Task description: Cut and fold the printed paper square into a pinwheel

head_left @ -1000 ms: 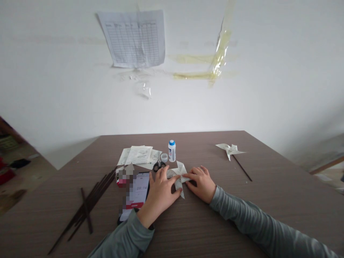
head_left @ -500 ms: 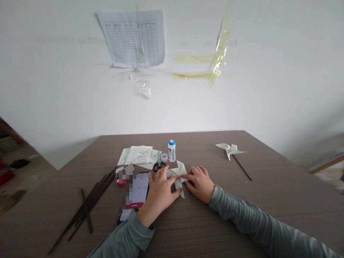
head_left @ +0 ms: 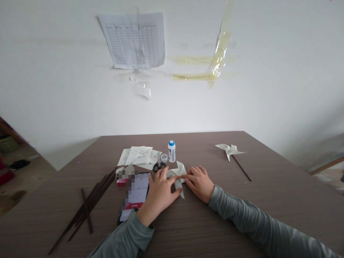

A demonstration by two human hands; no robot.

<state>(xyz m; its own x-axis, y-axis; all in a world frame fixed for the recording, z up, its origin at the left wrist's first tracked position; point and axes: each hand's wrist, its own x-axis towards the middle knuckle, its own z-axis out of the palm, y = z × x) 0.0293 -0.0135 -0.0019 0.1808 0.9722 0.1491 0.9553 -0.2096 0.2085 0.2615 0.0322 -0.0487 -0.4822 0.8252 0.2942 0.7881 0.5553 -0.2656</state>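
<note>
A folded paper pinwheel (head_left: 180, 172) with printed pale blades lies flat on the table in front of me. From the left, my left hand (head_left: 162, 191) holds it down, its index finger stretched to the centre and its thumb by the lower blade. My right hand (head_left: 200, 184) comes from the other side, fingers bent, its index fingertip pressing at the centre against the left one. The fingertips hide the middle of the pinwheel. Just behind my left hand are black-handled scissors (head_left: 159, 166), partly covered, and a small round clear tub (head_left: 163, 157).
A white bottle with a blue cap (head_left: 171, 152) stands behind the pinwheel. Left are paper sheets (head_left: 138, 156), a phone (head_left: 137, 197), a small box (head_left: 123, 176) and several dark sticks (head_left: 91, 199). A pinwheel on a stick (head_left: 230, 149) lies right. The wall bounds the table's back.
Both hands stay almost still on the pinwheel, with the right fingers shifting very slightly at its centre. The camera view has tilted a little.
</note>
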